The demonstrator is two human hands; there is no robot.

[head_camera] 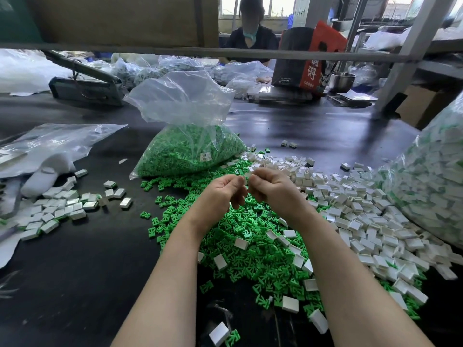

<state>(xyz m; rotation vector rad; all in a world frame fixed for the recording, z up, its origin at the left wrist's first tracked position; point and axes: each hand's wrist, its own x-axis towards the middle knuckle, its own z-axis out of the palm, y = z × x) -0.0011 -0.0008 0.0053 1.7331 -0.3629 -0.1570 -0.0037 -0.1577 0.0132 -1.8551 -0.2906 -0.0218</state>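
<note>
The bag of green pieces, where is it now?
Head view: the bag sits left of centre on the black table, just beyond the left hand and the loose green pile.

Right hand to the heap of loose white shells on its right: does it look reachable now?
Probably yes. The white shells lie uncovered beside the right hand, with nothing between. Its fingers pinch a small white part together with the left hand, so that would need releasing first.

The 2 bare forearms reach forward, left grip and right grip curled, fingertips meeting in a pinch.
</note>
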